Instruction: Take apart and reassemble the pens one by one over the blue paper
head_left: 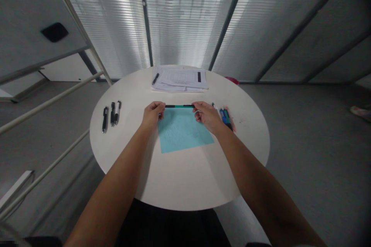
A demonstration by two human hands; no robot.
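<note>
A green and black pen (179, 106) is held level between my two hands, above the far edge of a light blue sheet (185, 133). My left hand (153, 115) pinches its left end. My right hand (207, 115) has its fingers closed on the right end. Just right of my right hand lie several pens, with a blue pen (223, 116) and a green pen (227, 117) among them, beside something pink (233, 119). The blue sheet lies flat on the white round table (185, 181), partly under both hands.
Three black and white pens (112, 114) lie at the table's left. A stack of papers (179, 79) with a dark pen (155, 78) on it rests at the far edge. White rails (52, 102) stand left of the table.
</note>
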